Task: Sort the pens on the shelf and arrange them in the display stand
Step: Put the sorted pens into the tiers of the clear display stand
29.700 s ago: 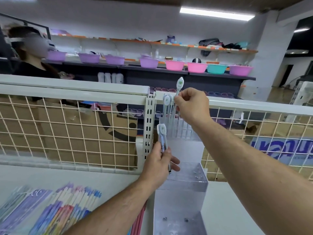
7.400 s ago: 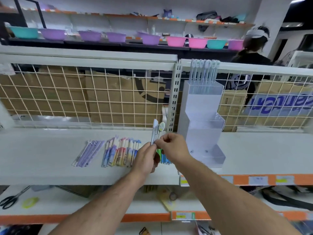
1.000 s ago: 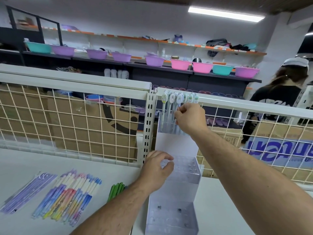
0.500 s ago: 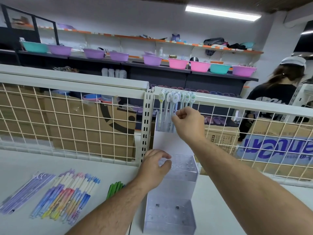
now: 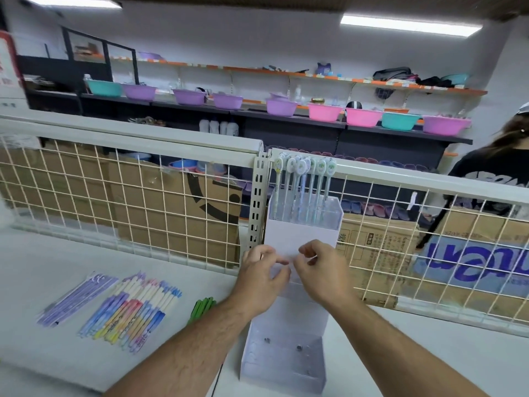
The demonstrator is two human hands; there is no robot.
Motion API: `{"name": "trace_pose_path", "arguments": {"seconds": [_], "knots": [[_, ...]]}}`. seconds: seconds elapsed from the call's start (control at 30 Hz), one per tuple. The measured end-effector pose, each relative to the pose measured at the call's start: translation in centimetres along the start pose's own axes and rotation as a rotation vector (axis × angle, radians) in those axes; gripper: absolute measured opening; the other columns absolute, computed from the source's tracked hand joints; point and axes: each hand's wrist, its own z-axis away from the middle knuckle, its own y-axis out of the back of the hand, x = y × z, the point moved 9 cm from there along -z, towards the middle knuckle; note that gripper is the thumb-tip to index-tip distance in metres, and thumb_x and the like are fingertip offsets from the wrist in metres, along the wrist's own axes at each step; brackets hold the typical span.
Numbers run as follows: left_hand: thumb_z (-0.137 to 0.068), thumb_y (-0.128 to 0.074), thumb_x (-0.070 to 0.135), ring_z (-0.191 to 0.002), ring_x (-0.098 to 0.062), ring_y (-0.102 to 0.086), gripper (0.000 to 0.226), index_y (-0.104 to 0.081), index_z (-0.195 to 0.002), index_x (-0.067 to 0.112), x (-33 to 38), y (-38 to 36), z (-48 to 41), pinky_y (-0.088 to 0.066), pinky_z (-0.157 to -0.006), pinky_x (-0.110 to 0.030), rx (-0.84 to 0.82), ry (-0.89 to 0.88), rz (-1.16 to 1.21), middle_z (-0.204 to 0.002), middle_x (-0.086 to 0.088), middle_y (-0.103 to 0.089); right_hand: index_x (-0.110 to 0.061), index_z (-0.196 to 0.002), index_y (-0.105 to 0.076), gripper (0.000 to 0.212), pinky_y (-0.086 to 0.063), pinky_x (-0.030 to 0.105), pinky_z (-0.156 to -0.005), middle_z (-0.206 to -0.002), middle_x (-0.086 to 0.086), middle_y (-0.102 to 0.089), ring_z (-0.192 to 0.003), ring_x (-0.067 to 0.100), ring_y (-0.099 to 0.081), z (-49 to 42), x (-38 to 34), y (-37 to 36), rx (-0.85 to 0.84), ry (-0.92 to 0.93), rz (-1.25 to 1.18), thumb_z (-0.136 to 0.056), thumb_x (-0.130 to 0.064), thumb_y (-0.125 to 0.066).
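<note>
on the white shelf (image 5: 43,262), a purple pen bundle (image 5: 77,299), a multicoloured pen row (image 5: 134,310) and a few green pens (image 5: 201,306) lie flat, long axes slanting from near left to far right. the left hand (image 5: 262,277) rests fairly straight fingers on the middle tier of the clear display stand (image 5: 286,356). just beside it, the right hand (image 5: 323,272) curls its fingers; whether they pinch anything cannot be told. above, cartoon-topped pens (image 5: 303,190) stand upright in the top tier, toppers up. a person in black (image 5: 492,179) stands far right.
</note>
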Motion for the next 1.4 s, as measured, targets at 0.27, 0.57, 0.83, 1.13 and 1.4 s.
{"name": "trace_pose_path", "arguments": {"seconds": [0.27,0.57,0.83,1.13,1.4], "knots": [[-0.091,-0.068,0.034,-0.134,0.001,-0.031,0.039,-0.057,-0.128,0.040,-1.3,0.8,1.9,-0.028,-0.108,-0.022,-0.134,0.071,0.079,-0.146,0.019,-0.034,-0.025,-0.115,-0.067,0.026,-0.048,0.029,-0.078,-0.110,-0.006,-0.066,-0.094,0.013,-0.060,0.7,-1.9,-0.9,-0.055,0.056,0.028,-0.090,-0.034,-0.063],[-0.087,-0.065,0.025,-0.121,-0.009,-0.051,0.051,-0.052,-0.135,0.034,-6.4,7.0,4.2,-0.045,-0.103,-0.032,-0.159,0.024,-0.067,-0.136,0.016,-0.048,-0.021,-0.116,-0.071,0.028,-0.047,0.029,-0.084,-0.114,-0.001,-0.068,-0.104,0.017,-0.061,2.8,-8.8,-5.2,-0.062,0.107,0.070,-0.091,-0.032,-0.064],[-0.085,-0.065,0.040,-0.124,-0.011,-0.049,0.045,-0.058,-0.128,0.033,-16.4,17.4,7.0,-0.042,-0.103,-0.030,-0.199,0.054,-0.242,-0.131,0.012,-0.058,-0.019,-0.115,-0.071,0.027,-0.044,0.027,-0.079,-0.109,-0.001,-0.068,-0.102,0.018,-0.062,6.4,-18.3,-14.6,-0.126,0.140,0.088,-0.092,-0.032,-0.065],[-0.084,-0.064,0.035,-0.100,-0.020,-0.060,0.016,-0.067,-0.096,0.024,-24.5,26.4,9.8,-0.046,-0.077,-0.030,-0.159,0.149,-0.310,-0.095,0.006,-0.063,-0.025,-0.124,-0.067,0.034,-0.044,0.026,-0.088,-0.122,-0.003,-0.065,-0.108,0.015,-0.060,8.6,-23.9,-26.7,-0.366,0.148,0.072,-0.091,-0.036,-0.064],[-0.082,-0.061,0.037,-0.108,-0.020,-0.058,0.040,-0.067,-0.120,0.029,-30.2,30.8,10.2,-0.047,-0.093,-0.035,-0.154,0.340,-0.352,-0.113,0.001,-0.067,-0.026,-0.120,-0.069,0.030,-0.044,0.025,-0.089,-0.119,-0.005,-0.065,-0.109,0.014,-0.059,7.1,-26.5,-33.4,-0.469,0.194,0.011,-0.091,-0.029,-0.062]]}}
